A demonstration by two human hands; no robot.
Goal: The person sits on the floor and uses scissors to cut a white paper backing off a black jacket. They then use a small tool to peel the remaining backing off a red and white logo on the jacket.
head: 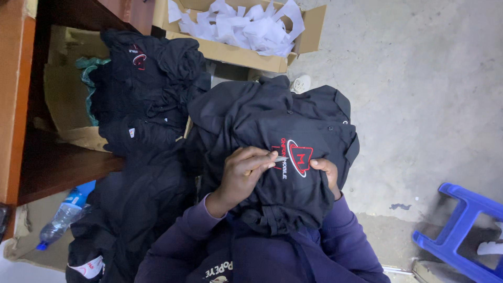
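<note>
Looking down, I see 1 black shirt [283, 141] draped over my lap, in front of my purple sleeves. It is dark and soft, with folds, small black buttons and a red and white stitched badge [298, 158] near the middle. The badge is an oval shape with a line of small letters beside it. The shirt's long side runs from my lap up toward the cardboard box [246, 52], and its collar end points to the upper right.

My left hand [246, 175] is curled, with its fingertips pinched narrow on a small pale tool [279, 158] right at the badge. I cannot tell what kind of tool it is. My right hand [326, 170] grips the shirt just beside the badge, with the fingers tucked under the cloth.

I count 1 more pile of black clothes [144, 94] to the left, 1 box full of white paper scraps [246, 23], 1 plastic bottle [65, 215] with a blue cap, and 1 blue stool [461, 230] at the right.
</note>
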